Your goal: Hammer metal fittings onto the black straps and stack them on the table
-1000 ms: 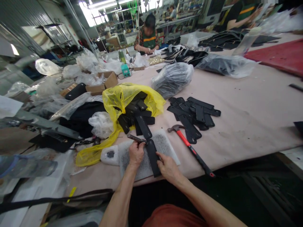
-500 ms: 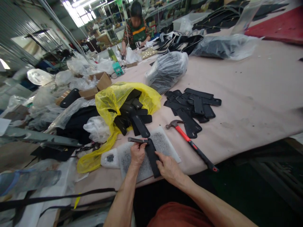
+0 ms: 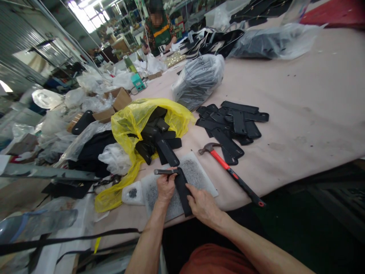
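My left hand point(image 3: 165, 187) is closed around a metal punch point(image 3: 164, 172), which lies nearly level with its tip at the upper end of a black strip point(image 3: 183, 196). The strip looks like leather and rests on a worn, speckled white board point(image 3: 196, 171). My right hand point(image 3: 203, 203) grips the strip's right edge, thumb and index finger against it and the other fingers curled. To the right lies a claw hammer point(image 3: 228, 169) with a red and black handle, touched by neither hand. A small white block point(image 3: 132, 193) with a dark worn patch sits left of the board.
A yellow plastic bag point(image 3: 128, 121) spills similar black strips beyond the board. More black strips point(image 3: 235, 123) lie piled behind the hammer. Filled clear bags point(image 3: 199, 80) stand farther back. A co-worker point(image 3: 158, 34) is at the far side of the table. Plastic and boxes crowd the left.
My view has shifted slightly. The punch has turned a little in my left hand, its tip staying at the strip's upper end. My right hand keeps its place on the strip.
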Motion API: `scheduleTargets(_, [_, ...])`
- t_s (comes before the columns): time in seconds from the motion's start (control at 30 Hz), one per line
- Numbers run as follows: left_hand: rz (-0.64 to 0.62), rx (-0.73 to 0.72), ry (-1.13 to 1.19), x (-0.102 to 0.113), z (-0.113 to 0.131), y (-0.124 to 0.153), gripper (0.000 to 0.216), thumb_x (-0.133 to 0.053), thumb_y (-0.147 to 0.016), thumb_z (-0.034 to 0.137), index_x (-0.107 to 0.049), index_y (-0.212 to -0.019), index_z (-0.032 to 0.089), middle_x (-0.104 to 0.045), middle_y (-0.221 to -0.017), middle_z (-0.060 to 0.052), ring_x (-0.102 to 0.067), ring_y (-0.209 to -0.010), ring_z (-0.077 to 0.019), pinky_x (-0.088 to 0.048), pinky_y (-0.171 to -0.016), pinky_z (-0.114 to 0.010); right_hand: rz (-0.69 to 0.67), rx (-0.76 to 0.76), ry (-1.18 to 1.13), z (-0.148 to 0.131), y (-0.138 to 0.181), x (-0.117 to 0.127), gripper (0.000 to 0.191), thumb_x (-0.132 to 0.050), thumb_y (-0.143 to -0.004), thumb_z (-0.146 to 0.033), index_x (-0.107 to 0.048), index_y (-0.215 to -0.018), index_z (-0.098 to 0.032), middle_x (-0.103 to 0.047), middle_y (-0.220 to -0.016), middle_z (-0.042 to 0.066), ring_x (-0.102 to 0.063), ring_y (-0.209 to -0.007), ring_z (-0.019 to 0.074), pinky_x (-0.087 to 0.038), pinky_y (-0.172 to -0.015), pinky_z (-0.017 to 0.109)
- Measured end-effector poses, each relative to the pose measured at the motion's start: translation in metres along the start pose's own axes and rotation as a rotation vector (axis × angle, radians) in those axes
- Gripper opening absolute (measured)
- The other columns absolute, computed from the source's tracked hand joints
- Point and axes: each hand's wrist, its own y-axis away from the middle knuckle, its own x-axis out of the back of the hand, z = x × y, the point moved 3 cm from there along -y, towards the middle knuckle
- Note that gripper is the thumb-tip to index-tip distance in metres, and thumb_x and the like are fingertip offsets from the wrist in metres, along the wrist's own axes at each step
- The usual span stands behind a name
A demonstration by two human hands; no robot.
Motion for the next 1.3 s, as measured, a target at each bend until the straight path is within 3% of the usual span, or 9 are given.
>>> scheduleTargets(0.37, [0.019, -0.205, -0.151, -0.006, -0.002, -0.003, 0.019, -0.056, -0.089, 0.023, -0.070, -0.100, 0.019, -0.075, -0.097, -0.006, -0.071, -0.093, -0.0206, -0.057, -0.088, -0.035, 0.017, 0.053, 0.080, -0.003, 0.005, -0.004, 0.052, -0.042, -0.093, -0.025, -0.046, -0.142, -0.009, -0.073, -0.100, 0.017, -0.070, -0.090, 0.0298, -0.051, -0.080, 0.039])
scheduleTargets(0.5, [-0.007, -0.230, -0.185, -0.007, 0.001, -0.005, 0.018, -0.053, -0.089, 0.019, -0.068, -0.100, 0.019, -0.075, -0.097, -0.006, -0.071, -0.094, -0.0206, -0.056, -0.088, -0.034, 0.030, 0.081, 0.064, -0.002, 0.008, 0.006, 0.046, -0.045, -0.094, -0.032, -0.051, -0.137, -0.015, -0.073, -0.100, 0.013, -0.069, -0.091, 0.0280, -0.050, -0.080, 0.037])
scheduleTargets(0.6, [-0.012, -0.235, -0.229, -0.008, 0.001, -0.005, 0.019, -0.052, -0.089, 0.018, -0.067, -0.101, 0.020, -0.075, -0.099, -0.006, -0.070, -0.095, -0.0214, -0.055, -0.088, -0.034, 0.216, 0.074, 0.113, 0.021, 0.007, 0.035, 0.037, -0.044, -0.096, -0.031, -0.057, -0.127, -0.017, -0.070, -0.107, 0.011, -0.065, -0.096, 0.0250, -0.048, -0.083, 0.035])
scheduleTargets(0.73, [-0.022, -0.231, -0.308, -0.011, -0.001, -0.004, 0.018, -0.054, -0.088, 0.018, -0.066, -0.102, 0.020, -0.075, -0.097, -0.007, -0.071, -0.093, -0.0229, -0.055, -0.085, -0.034, 0.450, -0.070, 0.428, 0.075, 0.007, 0.087, 0.030, -0.050, -0.092, -0.028, -0.059, -0.116, -0.013, -0.063, -0.109, 0.017, -0.058, -0.102, 0.0295, -0.044, -0.085, 0.038])
scheduleTargets(0.83, [-0.016, -0.225, -0.342, -0.011, 0.001, -0.003, 0.015, -0.055, -0.087, 0.017, -0.065, -0.097, 0.019, -0.074, -0.092, -0.008, -0.071, -0.090, -0.0240, -0.054, -0.082, -0.034, 0.344, -0.196, 0.507, 0.107, 0.007, 0.105, 0.022, -0.052, -0.089, -0.029, -0.058, -0.104, -0.014, -0.062, -0.101, 0.015, -0.059, -0.090, 0.0282, -0.042, -0.074, 0.036])
scheduleTargets(0.93, [-0.015, -0.210, -0.349, -0.011, 0.005, -0.002, 0.014, -0.055, -0.087, 0.016, -0.065, -0.096, 0.019, -0.074, -0.091, -0.007, -0.071, -0.088, -0.0233, -0.053, -0.078, -0.031, 0.234, -0.270, 0.311, 0.115, 0.005, 0.105, 0.011, -0.052, -0.085, -0.025, -0.054, -0.091, -0.017, -0.061, -0.085, 0.009, -0.057, -0.075, 0.0213, -0.039, -0.065, 0.031])
scheduleTargets(1.13, [0.008, -0.201, -0.332, -0.011, 0.007, 0.001, 0.012, -0.057, -0.087, 0.015, -0.064, -0.096, 0.020, -0.073, -0.086, -0.005, -0.070, -0.084, -0.0217, -0.052, -0.074, -0.029, -0.073, -0.517, -0.801, 0.073, 0.003, 0.100, 0.007, -0.053, -0.077, -0.021, -0.046, -0.078, -0.020, -0.045, -0.062, -0.006, -0.038, -0.043, 0.0074, -0.030, -0.041, 0.020])
scheduleTargets(1.2, [0.009, -0.204, -0.313, -0.012, 0.005, 0.001, 0.013, -0.057, -0.087, 0.014, -0.063, -0.097, 0.020, -0.073, -0.086, -0.004, -0.070, -0.085, -0.0212, -0.052, -0.074, -0.028, 0.013, -0.485, -0.835, 0.046, 0.008, 0.116, 0.014, -0.052, -0.083, -0.032, -0.046, -0.079, -0.021, -0.041, -0.059, -0.008, -0.031, -0.038, 0.0059, -0.023, -0.036, 0.018])
scheduleTargets(1.3, [0.003, -0.202, -0.309, -0.013, 0.002, 0.001, 0.012, -0.057, -0.087, 0.014, -0.063, -0.096, 0.021, -0.073, -0.086, -0.004, -0.070, -0.085, -0.0208, -0.051, -0.074, -0.028, 0.303, -0.138, -0.560, -0.002, 0.018, 0.155, 0.033, -0.044, -0.091, -0.053, -0.051, -0.087, -0.021, -0.043, -0.057, -0.007, -0.034, -0.039, 0.0081, -0.027, -0.036, 0.020])
